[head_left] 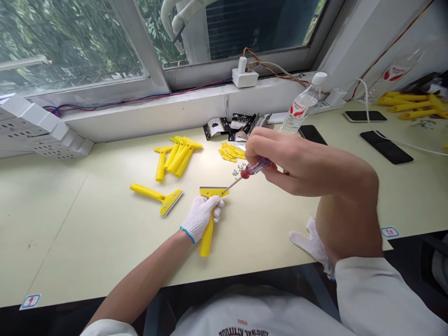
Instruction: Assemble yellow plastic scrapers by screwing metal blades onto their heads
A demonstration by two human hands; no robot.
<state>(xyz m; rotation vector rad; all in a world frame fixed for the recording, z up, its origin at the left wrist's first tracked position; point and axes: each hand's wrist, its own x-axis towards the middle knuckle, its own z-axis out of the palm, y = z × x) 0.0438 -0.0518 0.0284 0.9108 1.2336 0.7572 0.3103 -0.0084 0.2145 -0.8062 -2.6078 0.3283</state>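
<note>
Right of the loose yellow scraper (150,193), the gloved left grip (203,213) clasped a second scraper (207,235); the bare right grip (290,161) held a screwdriver (245,174), its tip at the second scraper's head.

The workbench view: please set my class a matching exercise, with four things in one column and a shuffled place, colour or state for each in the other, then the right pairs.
Things
1. Left hand
2. Screwdriver
3. Plastic bottle
4. Unworn glove

Places, colours and states
A. White cap, red on the label
B. Lying near the front edge of the table
C. Gloved, around the handle of a yellow scraper
D. Held in the bare right hand

Pairs: 1-C, 2-D, 3-A, 4-B
</note>
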